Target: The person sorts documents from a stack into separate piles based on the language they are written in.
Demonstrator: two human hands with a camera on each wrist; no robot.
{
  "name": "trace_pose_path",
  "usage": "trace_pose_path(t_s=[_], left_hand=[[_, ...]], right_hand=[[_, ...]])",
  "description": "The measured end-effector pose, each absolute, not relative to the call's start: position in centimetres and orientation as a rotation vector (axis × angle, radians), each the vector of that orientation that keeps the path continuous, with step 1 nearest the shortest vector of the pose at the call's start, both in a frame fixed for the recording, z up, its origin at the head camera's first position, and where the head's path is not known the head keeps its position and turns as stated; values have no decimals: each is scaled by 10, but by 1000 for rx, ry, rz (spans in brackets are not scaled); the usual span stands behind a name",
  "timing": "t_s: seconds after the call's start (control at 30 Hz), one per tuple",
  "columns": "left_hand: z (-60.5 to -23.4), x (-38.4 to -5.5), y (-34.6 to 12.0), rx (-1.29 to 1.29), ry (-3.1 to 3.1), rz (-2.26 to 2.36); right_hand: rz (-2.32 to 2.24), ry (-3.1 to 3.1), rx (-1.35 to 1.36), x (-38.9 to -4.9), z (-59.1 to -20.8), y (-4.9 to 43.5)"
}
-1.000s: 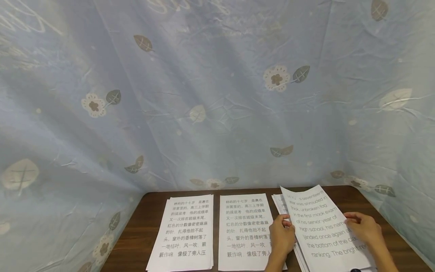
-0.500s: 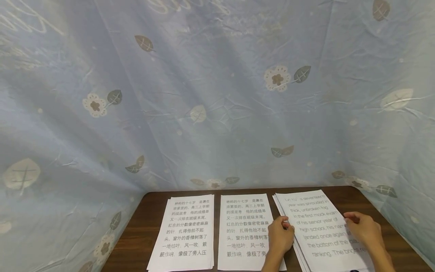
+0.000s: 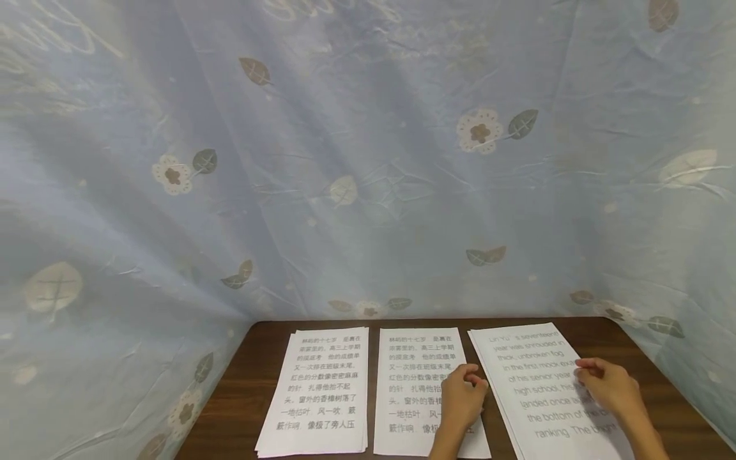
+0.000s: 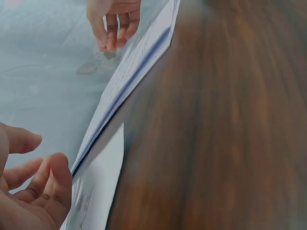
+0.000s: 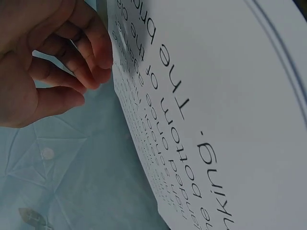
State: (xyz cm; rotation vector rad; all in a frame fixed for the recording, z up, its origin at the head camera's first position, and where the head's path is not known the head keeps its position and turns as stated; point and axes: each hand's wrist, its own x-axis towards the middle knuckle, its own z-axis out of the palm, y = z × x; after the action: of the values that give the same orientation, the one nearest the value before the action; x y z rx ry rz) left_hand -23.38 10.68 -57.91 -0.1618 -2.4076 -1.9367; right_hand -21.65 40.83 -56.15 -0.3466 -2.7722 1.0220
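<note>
On the right lies a stack of printed English sheets (image 3: 526, 383), flat on the table, its sheets slightly fanned along the left edge. My left hand (image 3: 460, 397) hovers over the right side of the middle stack of Chinese-printed sheets (image 3: 405, 402). In the left wrist view its thumb and loosely bent fingers (image 4: 56, 179) stand apart with nothing between them. My right hand (image 3: 611, 386) is above the right edge of the English stack, its shadow on the top sheet. The right wrist view shows its curved fingers (image 5: 98, 52) holding nothing, close beside the paper.
A third stack of Chinese-printed sheets (image 3: 316, 393) lies at the left. All three stand side by side on a dark brown wooden table (image 3: 230, 396). A pale blue curtain (image 3: 391, 223) with leaves and flowers hangs behind and at both sides.
The top English sheet, raised and held by both hands, has dropped flat onto its stack and been let go. My left hand has moved left, away from it; the right has barely moved.
</note>
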Motion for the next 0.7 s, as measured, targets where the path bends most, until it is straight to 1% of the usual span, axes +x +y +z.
trace_pose_path(t_s=[0.4,0.7], left_hand=[[-575,-238,70,-198,-2474,-1836],[-572,-250,28,-190,-2542,-1706]], right_hand=[[1107,-2729,-329,-212,-563,392],[1324,-2657,-310,-217,-560,356]])
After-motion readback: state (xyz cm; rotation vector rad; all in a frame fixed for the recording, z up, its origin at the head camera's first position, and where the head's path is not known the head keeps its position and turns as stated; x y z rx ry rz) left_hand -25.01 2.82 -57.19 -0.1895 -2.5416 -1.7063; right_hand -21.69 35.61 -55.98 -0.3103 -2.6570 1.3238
